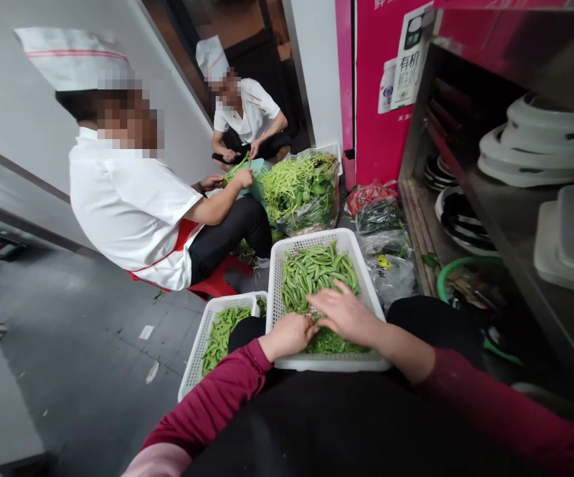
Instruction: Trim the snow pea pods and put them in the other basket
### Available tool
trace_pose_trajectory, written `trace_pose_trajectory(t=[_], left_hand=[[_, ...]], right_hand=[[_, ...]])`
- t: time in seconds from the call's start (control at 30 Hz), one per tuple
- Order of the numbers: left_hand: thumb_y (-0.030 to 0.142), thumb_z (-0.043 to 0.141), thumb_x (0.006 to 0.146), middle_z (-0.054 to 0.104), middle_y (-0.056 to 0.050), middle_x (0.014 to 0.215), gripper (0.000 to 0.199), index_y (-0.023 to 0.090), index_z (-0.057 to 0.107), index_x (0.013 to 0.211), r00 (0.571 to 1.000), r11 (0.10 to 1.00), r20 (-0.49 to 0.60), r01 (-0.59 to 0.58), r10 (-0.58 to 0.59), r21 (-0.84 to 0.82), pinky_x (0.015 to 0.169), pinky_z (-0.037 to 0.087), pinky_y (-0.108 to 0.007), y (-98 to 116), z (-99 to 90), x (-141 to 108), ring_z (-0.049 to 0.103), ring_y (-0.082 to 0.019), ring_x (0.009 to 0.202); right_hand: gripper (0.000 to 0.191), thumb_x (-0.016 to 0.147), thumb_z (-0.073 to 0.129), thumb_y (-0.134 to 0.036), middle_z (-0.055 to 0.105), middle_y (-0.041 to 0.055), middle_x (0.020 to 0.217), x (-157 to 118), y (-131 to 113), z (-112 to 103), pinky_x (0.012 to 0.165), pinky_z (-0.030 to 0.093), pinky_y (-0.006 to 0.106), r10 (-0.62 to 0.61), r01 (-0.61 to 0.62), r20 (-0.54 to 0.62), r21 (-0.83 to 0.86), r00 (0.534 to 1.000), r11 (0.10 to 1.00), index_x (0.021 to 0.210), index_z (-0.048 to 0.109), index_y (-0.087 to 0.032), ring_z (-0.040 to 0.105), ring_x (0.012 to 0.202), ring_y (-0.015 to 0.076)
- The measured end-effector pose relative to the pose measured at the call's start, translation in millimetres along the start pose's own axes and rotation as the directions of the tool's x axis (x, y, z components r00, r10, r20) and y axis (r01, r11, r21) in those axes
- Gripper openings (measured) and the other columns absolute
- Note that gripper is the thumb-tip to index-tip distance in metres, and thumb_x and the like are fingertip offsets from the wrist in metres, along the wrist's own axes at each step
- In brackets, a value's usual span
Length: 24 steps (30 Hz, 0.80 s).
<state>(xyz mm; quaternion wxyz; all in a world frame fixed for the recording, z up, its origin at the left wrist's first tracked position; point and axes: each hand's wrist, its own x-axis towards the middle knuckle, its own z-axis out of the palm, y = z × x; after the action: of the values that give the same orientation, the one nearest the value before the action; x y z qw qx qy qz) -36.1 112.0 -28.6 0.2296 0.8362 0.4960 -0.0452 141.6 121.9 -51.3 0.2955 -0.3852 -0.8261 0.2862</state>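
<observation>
A white perforated plastic basket (333, 363) rests at my lap, with green pea pods (319, 268) heaped in its far part. Small green scraps (336, 342) lie in its near part. Over the basket, my left hand (290, 333) has its fingers curled in a pinch close to those scraps; what they hold, if anything, is hidden. My right hand (346, 313) reaches in from the other side, its fingers stretched and apart above the pods, near my left fingertips.
A second white basket (194, 361) of pea pods (224, 331) stands at lower left. Two co-workers in white (128, 199) (251, 112) handle green stems beside a big bag of leafy greens (301, 189). Plastic bags (390, 265), a green-rimmed basin (443, 275) and shelves of plates (539, 149) are right.
</observation>
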Motion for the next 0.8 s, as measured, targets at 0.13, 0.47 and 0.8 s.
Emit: trace_pose_trajectory(t=[0.13, 0.47, 0.8], left_hand=[[0.031, 0.039, 0.082, 0.045, 0.0, 0.053, 0.029, 0.016, 0.049, 0.059, 0.989, 0.989, -0.142, 0.009, -0.03, -0.146, 0.053, 0.03, -0.022, -4.8, 11.2, -10.1, 0.039, -0.011, 0.051], [0.051, 0.042, 0.076, 0.035, 0.007, 0.048, 0.038, 0.017, 0.036, 0.06, 0.815, 0.413, -0.279, -0.054, -0.507, -0.909, 0.04, 0.026, -0.017, 7.0, 34.7, 15.3, 0.031, -0.005, 0.04], [0.02, 0.054, 0.069, 0.054, -0.007, 0.095, 0.027, 0.016, 0.057, 0.096, 0.985, 0.98, -0.08, 0.139, -0.151, -0.146, 0.079, 0.041, -0.024, -16.5, 53.8, -2.2, 0.053, -0.016, 0.087]], right_hand=[[0.009, 0.076, 0.049, -0.017, 0.062, 0.0037, 0.071, -5.2, -1.7, 19.1, 0.068, 0.043, 0.031, 0.044, -0.064, 0.261, 0.069, 0.964, 0.996, 0.072, 0.056, -0.02, 0.058, 0.07, 0.0192], [0.011, 0.079, 0.043, -0.028, 0.058, -0.0001, 0.061, 3.7, -15.5, 77.4, 0.051, 0.043, 0.025, 0.491, -0.308, -0.09, 0.679, 0.866, 0.667, 0.072, 0.047, -0.02, 0.056, 0.053, 0.0142], [0.007, 0.074, 0.044, -0.021, 0.044, -0.0064, 0.06, 40.9, 75.1, -41.0, 0.042, 0.039, 0.017, 0.831, 0.009, -0.407, 0.899, 0.38, 0.437, 0.074, 0.037, -0.023, 0.042, 0.044, 0.0062]])
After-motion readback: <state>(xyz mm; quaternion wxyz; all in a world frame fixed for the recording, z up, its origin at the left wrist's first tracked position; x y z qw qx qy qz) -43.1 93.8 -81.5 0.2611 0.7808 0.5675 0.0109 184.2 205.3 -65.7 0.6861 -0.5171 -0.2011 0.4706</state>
